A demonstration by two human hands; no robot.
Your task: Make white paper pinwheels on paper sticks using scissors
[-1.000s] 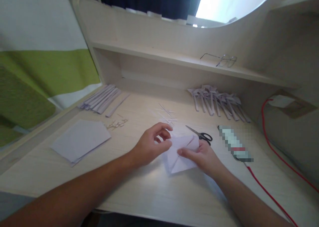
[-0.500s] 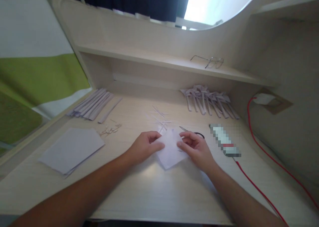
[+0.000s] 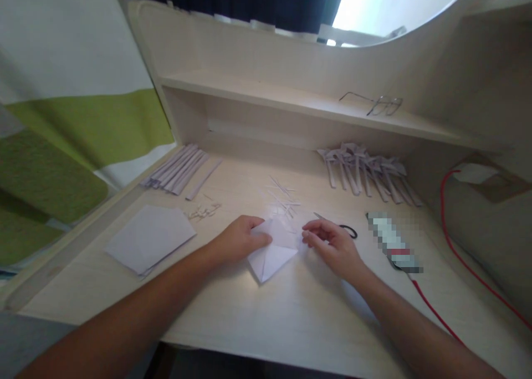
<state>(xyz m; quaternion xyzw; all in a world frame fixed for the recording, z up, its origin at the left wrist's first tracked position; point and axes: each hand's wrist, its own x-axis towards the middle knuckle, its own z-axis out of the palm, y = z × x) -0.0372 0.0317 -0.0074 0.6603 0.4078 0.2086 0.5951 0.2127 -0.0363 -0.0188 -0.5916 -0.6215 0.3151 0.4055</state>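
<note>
A folded white paper (image 3: 274, 250) lies on the pale wooden desk (image 3: 266, 318) in front of me. My left hand (image 3: 239, 238) rests on its left edge and presses it down, fingers curled over the fold. Just right of the paper hovers my right hand (image 3: 334, 245), fingers loosely bent, its fingertips close to the paper's right corner; I cannot tell if they touch it. Black-handled scissors (image 3: 344, 229) lie right behind the right hand, partly hidden by it.
A stack of white sheets (image 3: 149, 238) lies at the left. Paper strips (image 3: 178, 168) sit at the back left, thin offcuts (image 3: 282, 196) in the middle, folded paper pieces (image 3: 366, 171) at the back right. Glasses (image 3: 382, 105) rest on the shelf. A red cable (image 3: 446, 201) runs along the right.
The paper has been folded smaller and now lies flat, further left. My right hand has let go of it and drawn back to its right; my left hand stays on it.
</note>
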